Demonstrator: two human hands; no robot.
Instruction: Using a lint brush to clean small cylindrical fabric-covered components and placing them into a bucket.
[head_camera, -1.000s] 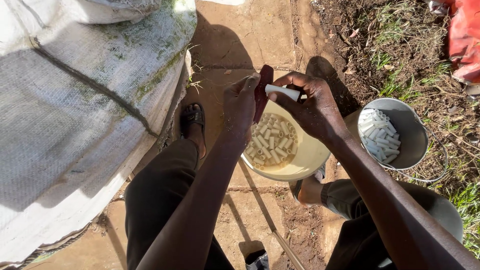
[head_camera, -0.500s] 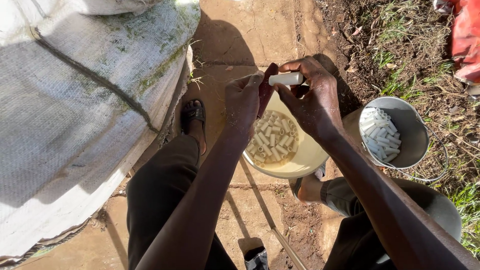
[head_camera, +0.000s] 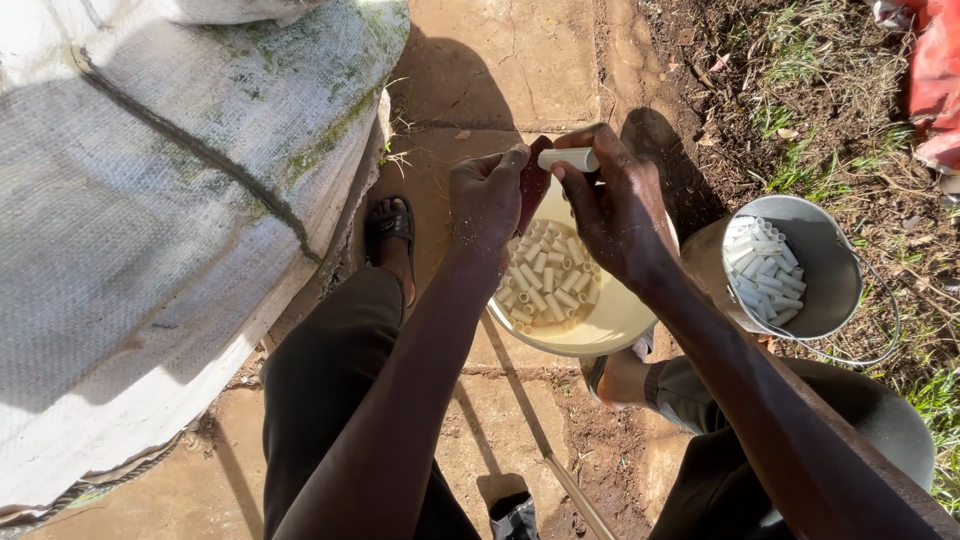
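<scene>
Change: since the earlier pictures the white tube has turned from tilted to level and has risen a little, and both hands have drawn closer together above the bowl.
Right hand: the right hand (head_camera: 612, 212) pinches a short white tube (head_camera: 568, 158) between thumb and fingertips, fingers closed around its right end, so the tube lies level.
Left hand: the left hand (head_camera: 487, 195) is curled into a loose fist, fingers closed on a dark reddish piece (head_camera: 533, 183) pressed against the left end of the tube. What the piece is cannot be told.
Tube position: held in the air, directly over the far rim of the bowl, between the two hands.
Bowl: a pale yellow round bowl (head_camera: 610, 325) sits on the ground between the person's feet, holding a heap of short white tube pieces (head_camera: 545, 282).
Bucket: a grey metal bucket (head_camera: 825, 265) with a wire handle stands just right of the bowl on bare soil, tilted towards the person, with more white tube pieces (head_camera: 765, 270) inside.
Ground: worn stone paving (head_camera: 500, 70) under the bowl, soil and sparse grass to the right.
Left side: a large white woven sack (head_camera: 150, 220) with green stains fills the left edge.
Feet: a black sandal (head_camera: 388, 225) on the left foot rests beside the sack.
Legs: dark trousers (head_camera: 330, 390) cover both legs.
</scene>
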